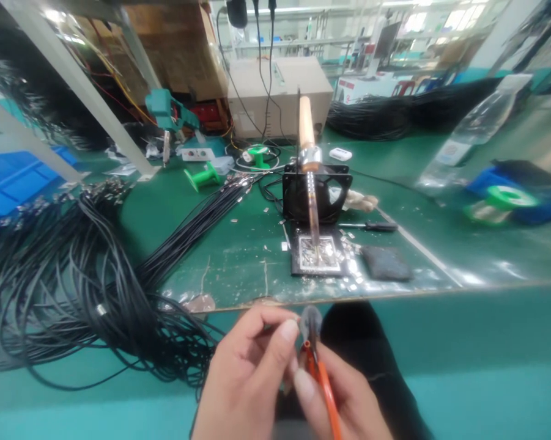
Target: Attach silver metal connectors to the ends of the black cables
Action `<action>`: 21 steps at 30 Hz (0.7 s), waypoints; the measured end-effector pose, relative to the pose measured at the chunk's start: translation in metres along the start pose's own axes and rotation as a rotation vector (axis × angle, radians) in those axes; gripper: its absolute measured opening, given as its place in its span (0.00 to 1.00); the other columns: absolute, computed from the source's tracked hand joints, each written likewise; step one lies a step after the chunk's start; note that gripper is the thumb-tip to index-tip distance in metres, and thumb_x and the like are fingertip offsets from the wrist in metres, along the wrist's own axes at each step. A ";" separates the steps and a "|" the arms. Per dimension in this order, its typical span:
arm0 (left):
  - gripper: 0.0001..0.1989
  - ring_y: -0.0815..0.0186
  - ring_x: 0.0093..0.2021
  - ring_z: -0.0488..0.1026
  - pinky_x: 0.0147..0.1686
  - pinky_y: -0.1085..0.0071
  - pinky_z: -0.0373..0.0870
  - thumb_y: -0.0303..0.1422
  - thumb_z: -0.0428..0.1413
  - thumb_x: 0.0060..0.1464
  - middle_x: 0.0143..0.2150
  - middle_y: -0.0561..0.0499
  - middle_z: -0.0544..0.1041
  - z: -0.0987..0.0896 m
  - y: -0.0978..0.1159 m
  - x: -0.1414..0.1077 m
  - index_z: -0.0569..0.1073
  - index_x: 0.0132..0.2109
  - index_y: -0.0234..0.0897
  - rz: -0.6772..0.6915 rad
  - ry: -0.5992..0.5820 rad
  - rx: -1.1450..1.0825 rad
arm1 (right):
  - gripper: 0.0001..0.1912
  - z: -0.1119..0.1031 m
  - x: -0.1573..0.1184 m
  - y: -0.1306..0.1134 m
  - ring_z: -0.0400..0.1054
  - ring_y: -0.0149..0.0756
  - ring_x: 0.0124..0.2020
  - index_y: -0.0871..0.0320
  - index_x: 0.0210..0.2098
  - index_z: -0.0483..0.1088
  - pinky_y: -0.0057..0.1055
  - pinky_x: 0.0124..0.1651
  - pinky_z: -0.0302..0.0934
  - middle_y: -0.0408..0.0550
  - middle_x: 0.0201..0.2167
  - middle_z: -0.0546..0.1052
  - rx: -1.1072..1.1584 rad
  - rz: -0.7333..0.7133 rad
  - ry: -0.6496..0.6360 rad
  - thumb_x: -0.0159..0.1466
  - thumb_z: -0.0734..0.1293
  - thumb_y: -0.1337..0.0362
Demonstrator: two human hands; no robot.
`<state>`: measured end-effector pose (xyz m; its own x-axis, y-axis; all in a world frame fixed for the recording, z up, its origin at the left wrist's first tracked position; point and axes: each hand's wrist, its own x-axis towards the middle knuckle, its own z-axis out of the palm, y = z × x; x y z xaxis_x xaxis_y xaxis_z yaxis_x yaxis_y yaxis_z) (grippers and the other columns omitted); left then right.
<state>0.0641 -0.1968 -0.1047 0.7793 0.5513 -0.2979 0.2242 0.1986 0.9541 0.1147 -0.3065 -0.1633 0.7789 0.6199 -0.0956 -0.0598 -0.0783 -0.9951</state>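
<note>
1. Many thin black cables (pixel 133 287) heaped in loops, spilling over the green tabletop's (pixel 233 244) front edge, toward its left.
2. Left hand (pixel 252 366): off the front edge, thumb and forefinger together; cannot tell what, if anything, they pinch.
3. Wooden-handled soldering iron (pixel 306 122): tip down near the front edge.
4. Orange-handled metal pliers (pixel 323 376): just off the front edge, beside the left fingertips.
5. Right hand (pixel 353 391): clasped round the pliers' handles.

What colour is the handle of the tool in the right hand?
The tool's handle is orange; the head view shows it best.
</note>
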 end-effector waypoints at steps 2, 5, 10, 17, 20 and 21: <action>0.11 0.67 0.34 0.71 0.34 0.76 0.71 0.44 0.60 0.63 0.33 0.54 0.76 0.000 0.000 -0.002 0.76 0.40 0.42 0.004 0.019 -0.008 | 0.26 0.001 0.001 -0.001 0.64 0.37 0.19 0.52 0.25 0.74 0.29 0.21 0.62 0.43 0.17 0.66 -0.026 -0.019 0.014 0.62 0.66 0.37; 0.12 0.67 0.34 0.72 0.36 0.76 0.72 0.44 0.59 0.64 0.34 0.54 0.76 0.000 0.000 -0.003 0.76 0.39 0.41 0.017 0.039 0.042 | 0.24 0.000 0.001 -0.002 0.64 0.37 0.20 0.52 0.26 0.75 0.28 0.22 0.63 0.43 0.18 0.67 -0.051 -0.014 -0.006 0.62 0.67 0.38; 0.13 0.66 0.32 0.72 0.34 0.74 0.72 0.45 0.57 0.65 0.33 0.53 0.76 0.001 -0.005 -0.005 0.76 0.40 0.41 0.001 0.035 0.149 | 0.25 -0.002 0.001 0.004 0.65 0.36 0.20 0.54 0.24 0.72 0.28 0.24 0.63 0.43 0.18 0.67 -0.073 -0.044 -0.019 0.63 0.68 0.39; 0.14 0.64 0.33 0.73 0.36 0.71 0.71 0.46 0.57 0.64 0.32 0.51 0.77 0.007 -0.010 -0.006 0.77 0.39 0.40 0.030 0.078 0.193 | 0.24 -0.001 -0.002 0.008 0.58 0.31 0.22 0.56 0.24 0.67 0.26 0.26 0.58 0.41 0.21 0.64 -0.047 -0.044 -0.046 0.69 0.64 0.45; 0.14 0.63 0.34 0.73 0.36 0.71 0.71 0.46 0.57 0.64 0.34 0.50 0.77 0.008 -0.011 -0.005 0.77 0.39 0.40 0.037 0.082 0.189 | 0.25 -0.002 -0.002 0.008 0.57 0.30 0.23 0.56 0.25 0.65 0.26 0.26 0.57 0.41 0.22 0.63 -0.046 -0.046 -0.056 0.69 0.64 0.45; 0.14 0.63 0.35 0.73 0.37 0.71 0.71 0.45 0.57 0.65 0.34 0.50 0.77 0.008 -0.012 -0.005 0.77 0.39 0.40 0.047 0.083 0.186 | 0.25 -0.002 -0.002 0.009 0.56 0.30 0.23 0.56 0.25 0.64 0.26 0.26 0.56 0.40 0.22 0.63 -0.043 -0.050 -0.064 0.69 0.64 0.45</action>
<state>0.0626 -0.2085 -0.1147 0.7425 0.6227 -0.2467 0.2989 0.0217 0.9541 0.1140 -0.3103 -0.1721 0.7387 0.6723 -0.0483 0.0062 -0.0783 -0.9969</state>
